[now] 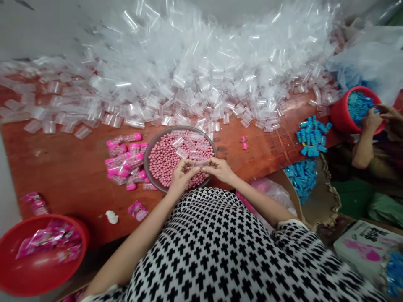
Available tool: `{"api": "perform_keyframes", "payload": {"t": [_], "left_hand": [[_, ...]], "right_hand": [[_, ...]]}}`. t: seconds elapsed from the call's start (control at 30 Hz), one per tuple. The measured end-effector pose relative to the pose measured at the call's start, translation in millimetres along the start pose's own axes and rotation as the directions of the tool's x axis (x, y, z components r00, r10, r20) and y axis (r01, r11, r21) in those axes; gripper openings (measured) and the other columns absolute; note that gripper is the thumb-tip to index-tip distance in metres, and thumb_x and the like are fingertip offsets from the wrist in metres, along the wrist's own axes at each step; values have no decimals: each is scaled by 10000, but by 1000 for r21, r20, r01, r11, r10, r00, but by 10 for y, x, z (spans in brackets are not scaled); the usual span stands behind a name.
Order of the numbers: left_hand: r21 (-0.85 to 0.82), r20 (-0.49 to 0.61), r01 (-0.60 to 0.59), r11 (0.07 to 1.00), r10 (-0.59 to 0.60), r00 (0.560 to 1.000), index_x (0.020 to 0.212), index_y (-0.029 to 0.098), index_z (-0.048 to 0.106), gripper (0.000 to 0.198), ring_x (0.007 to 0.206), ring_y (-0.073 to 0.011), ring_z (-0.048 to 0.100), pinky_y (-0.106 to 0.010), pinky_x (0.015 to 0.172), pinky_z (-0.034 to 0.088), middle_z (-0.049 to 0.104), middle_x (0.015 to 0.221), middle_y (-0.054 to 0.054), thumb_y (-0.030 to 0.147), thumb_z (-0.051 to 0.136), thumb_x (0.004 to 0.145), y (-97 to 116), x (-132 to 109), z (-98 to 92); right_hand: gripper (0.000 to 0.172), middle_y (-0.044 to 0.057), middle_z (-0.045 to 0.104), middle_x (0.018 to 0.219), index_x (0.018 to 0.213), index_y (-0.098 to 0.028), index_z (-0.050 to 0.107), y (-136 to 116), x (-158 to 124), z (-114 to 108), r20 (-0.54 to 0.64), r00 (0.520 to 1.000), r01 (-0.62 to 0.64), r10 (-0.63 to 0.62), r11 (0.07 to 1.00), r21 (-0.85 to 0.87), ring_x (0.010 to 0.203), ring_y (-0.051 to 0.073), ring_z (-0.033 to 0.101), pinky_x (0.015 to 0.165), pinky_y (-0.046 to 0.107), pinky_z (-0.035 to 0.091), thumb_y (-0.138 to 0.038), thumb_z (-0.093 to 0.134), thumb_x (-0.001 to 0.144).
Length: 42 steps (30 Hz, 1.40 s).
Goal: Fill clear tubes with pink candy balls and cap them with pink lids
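Over the near side of a grey round bowl [147, 167] of pink beads [163, 159], both of my hands meet at a clear plastic tube [200, 163]. My left hand [182, 174] grips the tube's left end, and my right hand [220, 170] pinches the right end. What is inside the tube is too small to make out. Several more clear tubes [181, 152] lie on the beads in the bowl. Left of the bowl is a heap of filled tubes with pink caps [127, 161].
Loose clear tubes [201, 71] pile across the back. Two pink caps [244, 143] lie right of the bowl. A red basin [40, 277] with pink packets stands at lower left. At right, another person's hands [373, 119] work at a red bucket [340, 113] near blue-filled pieces [313, 136].
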<state>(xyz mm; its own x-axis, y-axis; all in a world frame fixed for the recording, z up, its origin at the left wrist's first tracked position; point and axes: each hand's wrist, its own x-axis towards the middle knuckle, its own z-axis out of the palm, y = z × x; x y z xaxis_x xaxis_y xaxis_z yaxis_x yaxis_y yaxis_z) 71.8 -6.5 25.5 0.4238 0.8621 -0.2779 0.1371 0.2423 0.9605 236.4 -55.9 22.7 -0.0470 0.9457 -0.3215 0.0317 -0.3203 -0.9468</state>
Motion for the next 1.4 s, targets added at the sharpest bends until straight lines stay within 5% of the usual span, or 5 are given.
{"api": "perform_keyframes", "payload": {"t": [0.23, 0.37, 0.53, 1.0, 1.4], "left_hand": [[657, 445, -439, 613, 154, 882, 1074, 200, 615, 265, 870, -182, 619, -299, 793, 489, 654, 964, -65, 321, 445, 910, 108, -6, -214], [872, 375, -365, 325, 33, 926, 1077, 204, 612, 314, 783, -187, 598, -282, 671, 479, 608, 920, -79, 330, 363, 935, 87, 5, -468], [953, 300, -285, 102, -193, 934, 875, 158, 639, 291, 861, -252, 581, -317, 631, 462, 584, 897, -129, 142, 348, 877, -159, 132, -526], [360, 1, -83, 929, 88, 996, 989, 178, 615, 285, 1007, -200, 577, -372, 947, 435, 640, 1032, -65, 392, 522, 826, -521, 136, -378], [-310, -37, 21, 950, -34, 999, 1034, 185, 575, 472, 792, -143, 601, -352, 771, 551, 617, 924, -26, 503, 678, 701, -430, -28, -216]], "right_hand": [[286, 51, 706, 877, 1062, -159, 639, 16, -21, -186, 239, 967, 190, -84, 866, -463, 793, 162, 652, 752, 270, 478, -320, 609, 828], [331, 56, 696, 1044, 1166, -204, 598, 214, -41, -743, -37, 998, 26, -52, 866, -500, 931, 176, 656, 844, 307, 492, -300, 554, 852], [447, 141, 545, 1296, 1256, -178, 537, 482, -100, -1715, -332, 943, -318, 9, 308, -897, 1089, 256, 561, 833, 369, 481, -78, 370, 854], [335, 194, 540, 1226, 1086, -115, 617, 814, 96, -2064, -73, 992, -75, 103, 14, -997, 1105, 279, 454, 875, 398, 347, -247, 347, 941], [387, 1, 632, 693, 749, -196, 550, 273, -30, -989, -376, 925, -48, -50, 968, -246, 585, 134, 558, 588, 281, 461, -514, 731, 622]]}}
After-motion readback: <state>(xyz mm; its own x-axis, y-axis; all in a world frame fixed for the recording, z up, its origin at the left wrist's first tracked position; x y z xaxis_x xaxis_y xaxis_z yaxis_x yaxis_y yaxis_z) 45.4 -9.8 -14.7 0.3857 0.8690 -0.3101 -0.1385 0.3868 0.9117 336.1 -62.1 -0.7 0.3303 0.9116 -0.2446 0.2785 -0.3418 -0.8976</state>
